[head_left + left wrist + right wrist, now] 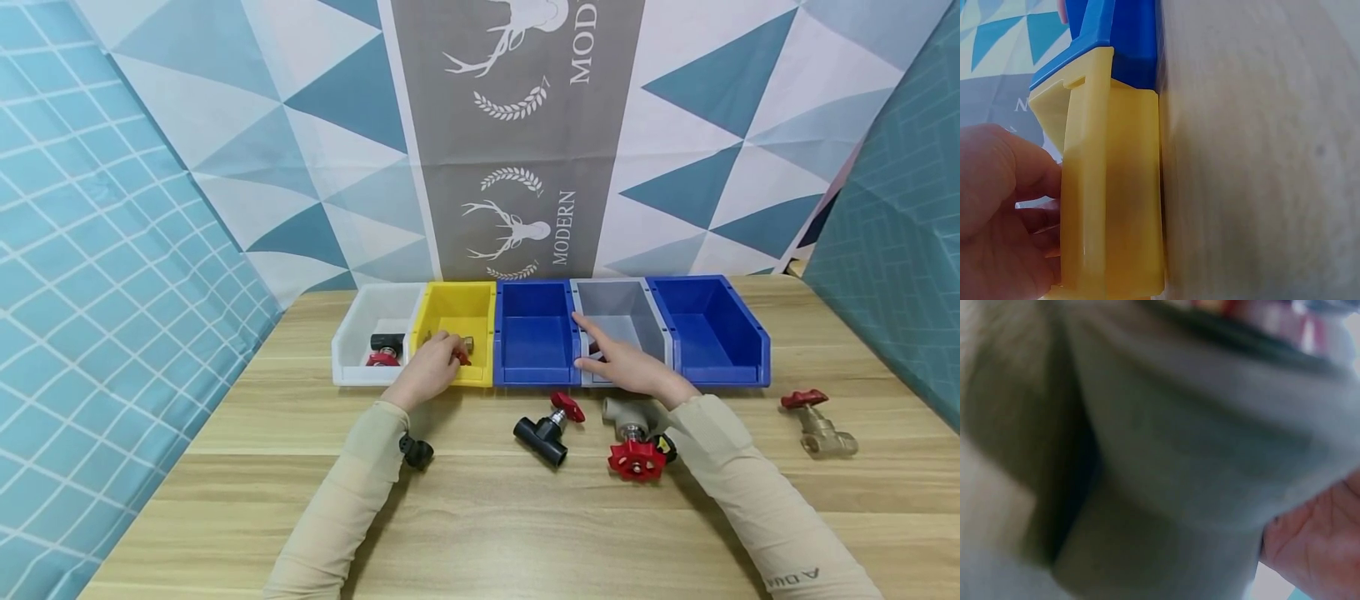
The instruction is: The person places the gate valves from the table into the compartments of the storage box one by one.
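My left hand [435, 367] reaches over the front lip of the yellow bin [455, 293]. Its curled fingers hold the red handwheel of a valve [463, 358] whose brass-coloured end shows beside them. In the left wrist view, those fingers [1038, 172] go behind the bin's yellow front wall. My right hand [630, 365] is spread over the front of the grey bin [615, 293], index finger stretched to the rim of the middle blue bin [536, 354]. Something dark red [597, 353] shows under its palm. A blurred grey shape [1210, 437] fills most of the right wrist view.
A black valve with red handwheel [386, 350] lies in the white bin [347, 333]. On the table are another black valve [543, 437], a grey valve with red wheel [626, 412] by the right wrist, and a brass valve [821, 433]. Another blue bin [723, 375] ends the row.
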The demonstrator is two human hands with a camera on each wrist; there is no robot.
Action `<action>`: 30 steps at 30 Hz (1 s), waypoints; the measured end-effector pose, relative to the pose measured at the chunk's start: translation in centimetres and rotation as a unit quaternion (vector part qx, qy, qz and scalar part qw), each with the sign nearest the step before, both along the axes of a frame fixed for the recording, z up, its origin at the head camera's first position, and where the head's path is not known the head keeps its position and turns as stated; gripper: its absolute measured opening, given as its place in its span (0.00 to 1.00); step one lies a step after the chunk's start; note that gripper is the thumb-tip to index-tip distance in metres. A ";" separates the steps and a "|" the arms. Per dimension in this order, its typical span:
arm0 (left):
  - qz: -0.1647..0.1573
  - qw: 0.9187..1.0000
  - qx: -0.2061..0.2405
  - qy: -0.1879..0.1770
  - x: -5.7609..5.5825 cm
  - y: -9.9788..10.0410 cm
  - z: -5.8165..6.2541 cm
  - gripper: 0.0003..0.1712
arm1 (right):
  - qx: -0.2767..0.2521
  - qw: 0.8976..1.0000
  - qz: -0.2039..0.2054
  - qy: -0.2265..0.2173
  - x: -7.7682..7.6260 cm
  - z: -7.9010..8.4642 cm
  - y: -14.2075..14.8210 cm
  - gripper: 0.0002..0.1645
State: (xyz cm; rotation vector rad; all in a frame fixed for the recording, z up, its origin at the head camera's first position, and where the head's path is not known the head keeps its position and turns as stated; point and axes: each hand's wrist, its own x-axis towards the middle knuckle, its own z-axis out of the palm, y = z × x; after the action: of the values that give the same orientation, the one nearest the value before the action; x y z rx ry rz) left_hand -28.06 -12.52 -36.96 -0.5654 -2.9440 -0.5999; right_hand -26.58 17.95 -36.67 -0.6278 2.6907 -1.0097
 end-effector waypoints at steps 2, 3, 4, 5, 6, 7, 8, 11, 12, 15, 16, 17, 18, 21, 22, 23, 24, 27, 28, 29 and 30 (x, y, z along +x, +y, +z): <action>-0.001 1.000 -0.002 0.002 0.0 0.0 0.0 0.09 | 0.000 1.000 0.000 -0.001 0.0 0.0 0.0 0.43; -0.002 1.000 -0.003 0.002 0.0 0.0 -0.1 0.09 | 0.000 1.000 0.000 -0.002 0.0 0.0 0.0 0.43; -0.004 1.000 -0.004 0.003 0.1 0.0 -0.1 0.09 | 0.000 1.000 0.000 -0.002 0.0 0.0 0.0 0.43; -0.005 1.000 -0.007 0.003 0.1 0.0 -0.1 0.09 | 0.000 1.000 0.000 -0.003 0.0 0.0 0.0 0.43; -0.007 1.000 -0.009 0.003 0.1 0.0 0.0 0.10 | 0.001 1.000 0.000 -0.002 0.0 0.0 0.0 0.43; -0.010 1.000 -0.012 0.003 0.1 0.0 0.0 0.10 | 0.002 1.000 0.000 0.000 0.0 0.0 0.0 0.43; -0.013 1.000 -0.014 0.004 0.2 0.0 0.0 0.10 | 0.001 1.000 0.002 0.001 0.0 0.0 0.0 0.43; -0.020 1.000 -0.023 0.004 0.4 -0.1 0.2 0.12 | 0.002 1.000 0.005 0.007 0.0 0.1 0.0 0.43; -0.022 0.999 -0.027 0.004 0.4 -0.1 0.3 0.13 | 0.002 1.000 0.006 0.010 0.0 0.1 0.0 0.43; -0.026 0.999 -0.039 0.010 0.7 -0.1 0.4 0.14 | 0.002 1.000 0.010 0.013 0.1 0.2 0.1 0.43; -0.027 0.999 -0.044 0.012 0.8 -0.1 0.4 0.14 | 0.001 1.000 0.010 0.013 0.1 0.2 0.1 0.43; -0.029 0.998 -0.048 0.015 0.9 -0.1 0.4 0.14 | 0.001 1.000 0.010 0.013 0.0 0.2 0.1 0.43; -0.031 0.998 -0.053 0.018 1.0 -0.2 0.4 0.14 | 0.000 1.000 0.011 0.012 0.0 0.2 0.1 0.43; -0.033 0.997 -0.063 0.019 1.4 -0.2 0.5 0.16 | -0.004 1.000 0.011 0.009 0.1 0.1 0.0 0.43; -0.033 0.997 -0.066 0.019 1.5 -0.2 0.6 0.17 | -0.005 1.000 0.011 0.010 0.1 0.1 0.0 0.43; -0.032 0.997 -0.069 0.018 1.6 -0.1 0.6 0.17 | -0.005 1.000 0.011 0.010 0.1 0.1 0.0 0.43; -0.032 0.997 -0.073 0.017 1.7 -0.1 0.6 0.18 | -0.006 1.000 0.011 0.010 0.1 0.1 0.0 0.43; -0.030 0.996 -0.087 0.018 1.9 -0.1 0.7 0.21 | -0.007 1.000 0.011 0.009 0.1 0.1 0.0 0.45; -0.031 0.995 -0.093 0.019 2.0 0.0 0.7 0.21 | -0.007 1.000 0.011 0.008 0.1 0.1 0.0 0.45; -0.031 0.995 -0.098 0.019 2.1 0.0 0.8 0.22 | -0.009 1.000 0.009 0.006 0.1 0.1 0.0 0.45; -0.032 0.994 -0.102 0.018 2.2 -0.1 0.9 0.23 | -0.009 1.000 0.009 0.005 0.1 0.1 0.0 0.45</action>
State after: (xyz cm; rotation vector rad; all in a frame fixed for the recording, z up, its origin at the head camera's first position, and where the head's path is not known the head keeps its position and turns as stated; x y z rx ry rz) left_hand -25.89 -12.58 -36.10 -0.6835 -2.9821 -0.2924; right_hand -26.49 17.99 -36.58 -0.6623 2.6818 -1.0311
